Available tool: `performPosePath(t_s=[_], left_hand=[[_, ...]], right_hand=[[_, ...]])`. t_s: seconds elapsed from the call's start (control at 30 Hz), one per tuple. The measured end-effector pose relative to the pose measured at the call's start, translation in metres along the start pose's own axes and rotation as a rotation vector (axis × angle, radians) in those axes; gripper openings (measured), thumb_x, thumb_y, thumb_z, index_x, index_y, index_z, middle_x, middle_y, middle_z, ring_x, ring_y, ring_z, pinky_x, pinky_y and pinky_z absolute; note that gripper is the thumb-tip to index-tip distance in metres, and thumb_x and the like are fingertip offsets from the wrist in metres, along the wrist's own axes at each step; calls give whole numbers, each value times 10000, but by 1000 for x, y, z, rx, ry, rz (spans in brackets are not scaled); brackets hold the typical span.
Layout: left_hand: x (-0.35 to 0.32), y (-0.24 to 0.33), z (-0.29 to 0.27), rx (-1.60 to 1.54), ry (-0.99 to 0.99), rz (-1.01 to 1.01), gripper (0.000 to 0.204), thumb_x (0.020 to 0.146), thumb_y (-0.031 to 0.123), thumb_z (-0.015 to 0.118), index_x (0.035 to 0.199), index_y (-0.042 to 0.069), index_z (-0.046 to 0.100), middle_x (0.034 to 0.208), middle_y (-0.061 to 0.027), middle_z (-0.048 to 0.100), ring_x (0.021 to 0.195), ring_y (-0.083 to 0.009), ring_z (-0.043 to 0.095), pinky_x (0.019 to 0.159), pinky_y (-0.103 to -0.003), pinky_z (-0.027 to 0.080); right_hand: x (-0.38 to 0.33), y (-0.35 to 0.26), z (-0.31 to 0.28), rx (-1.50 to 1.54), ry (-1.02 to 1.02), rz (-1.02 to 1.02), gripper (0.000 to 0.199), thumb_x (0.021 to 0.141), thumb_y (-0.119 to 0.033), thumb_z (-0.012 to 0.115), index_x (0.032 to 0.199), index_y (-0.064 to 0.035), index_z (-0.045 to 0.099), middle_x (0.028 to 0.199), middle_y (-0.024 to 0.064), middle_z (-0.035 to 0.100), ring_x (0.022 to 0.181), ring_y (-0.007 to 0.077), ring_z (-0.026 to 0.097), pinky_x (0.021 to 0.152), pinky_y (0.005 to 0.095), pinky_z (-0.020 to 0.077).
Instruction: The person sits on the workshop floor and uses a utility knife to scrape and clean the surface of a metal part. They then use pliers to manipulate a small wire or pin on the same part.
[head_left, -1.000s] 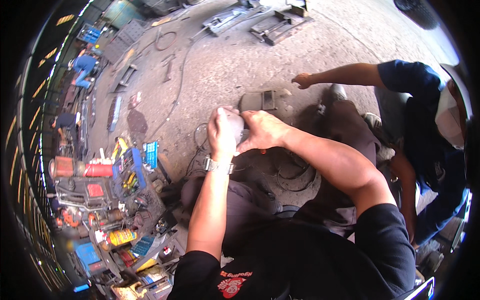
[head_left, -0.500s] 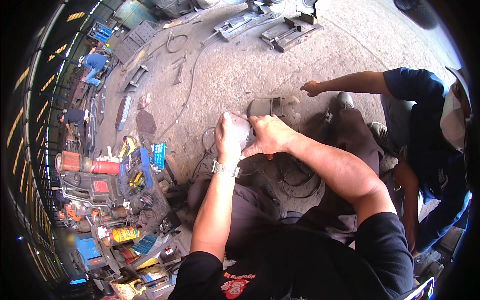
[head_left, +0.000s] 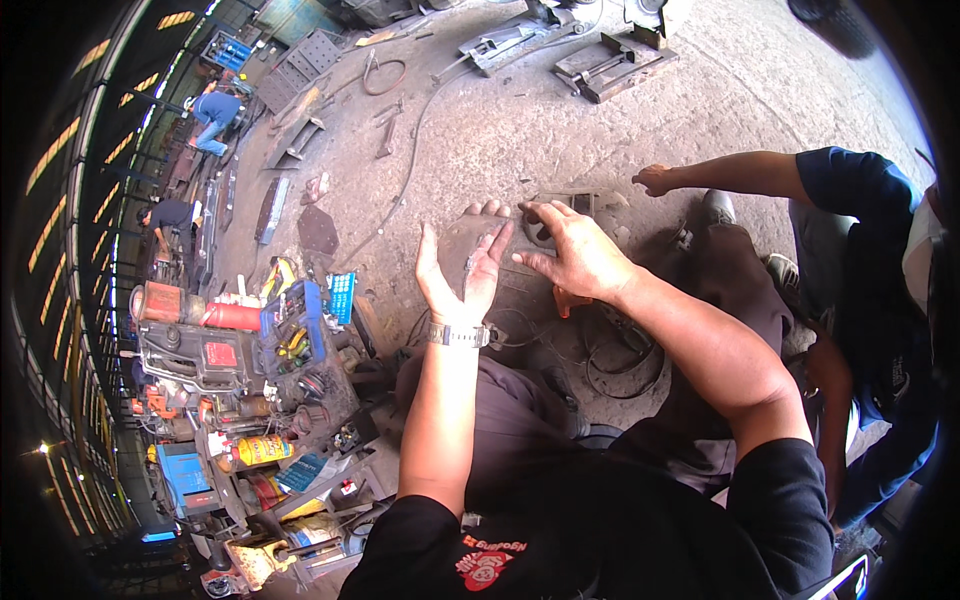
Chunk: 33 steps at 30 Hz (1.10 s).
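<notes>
My left hand (head_left: 458,272) is raised with its palm up and fingers apart, a watch on the wrist; a small dark speck lies in the palm, too small to identify. Just to its right, my right hand (head_left: 578,258) is spread with its fingertips resting on a flat grey metal part (head_left: 478,232) that lies on the concrete floor in front of my legs. Something orange (head_left: 563,302) shows under the right wrist. Bare toes (head_left: 489,208) poke out past the part.
A co-worker in a blue shirt squats at the right, one hand (head_left: 655,180) on the floor. Black cables (head_left: 610,360) coil by my right knee. A red machine (head_left: 205,352), blue toolbox (head_left: 295,325) and yellow can (head_left: 258,450) crowd the left. Metal frames (head_left: 610,62) lie far ahead.
Both hands were closed together over the grey part. They have come apart: the left hand has opened palm up, and the right has spread out flat over the part.
</notes>
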<state>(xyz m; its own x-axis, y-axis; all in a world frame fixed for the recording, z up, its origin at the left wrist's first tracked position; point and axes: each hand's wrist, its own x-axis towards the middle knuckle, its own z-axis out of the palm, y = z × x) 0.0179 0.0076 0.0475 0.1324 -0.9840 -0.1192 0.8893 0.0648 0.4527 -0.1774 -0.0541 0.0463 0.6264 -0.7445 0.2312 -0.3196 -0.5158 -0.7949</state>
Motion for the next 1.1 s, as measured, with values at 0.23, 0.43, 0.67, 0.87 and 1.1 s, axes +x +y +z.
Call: performPosePath(t_s=[0.23,0.43,0.67,0.87,1.1], left_hand=[[-3,-6,3,-14,-21,-75,735,1035,551,432,1332,-119,493,1332,-303,565,1306,-420,526,1156,-518,400],[-9,-21,13,-8,56,-135,660,1044,489,458,1319,-108,510,1274,-247,610,1168,-349,602,1018,-473,488],[-11,-18,12,29,56,-155,621,1045,463,465,1306,-98,520,1215,-223,638,1116,-338,626,990,-454,506],[-8,-19,24,414,269,-15,593,1065,469,433,1307,-56,568,1279,-208,640,1184,-320,624,1056,-452,481],[1,-35,-7,790,133,112,623,1097,478,377,1451,-27,461,1459,-179,531,1367,-296,499,1157,-437,398]], right_hand=[[3,4,7,-99,192,-202,575,865,-259,763,1336,10,571,1143,217,611,1112,402,611,964,448,513],[5,11,6,-189,173,-246,509,858,-248,755,1273,8,613,1129,200,637,1088,381,623,966,446,507],[8,8,7,-194,186,-311,498,854,-262,757,1259,-2,628,1112,201,676,1060,373,648,960,439,512],[0,5,0,-136,88,-221,757,792,-411,823,1365,2,551,1333,275,562,1228,431,565,1065,458,461],[-8,12,13,4,-215,-61,1188,703,-572,858,1503,117,312,1497,336,414,1441,424,374,1200,436,336]])
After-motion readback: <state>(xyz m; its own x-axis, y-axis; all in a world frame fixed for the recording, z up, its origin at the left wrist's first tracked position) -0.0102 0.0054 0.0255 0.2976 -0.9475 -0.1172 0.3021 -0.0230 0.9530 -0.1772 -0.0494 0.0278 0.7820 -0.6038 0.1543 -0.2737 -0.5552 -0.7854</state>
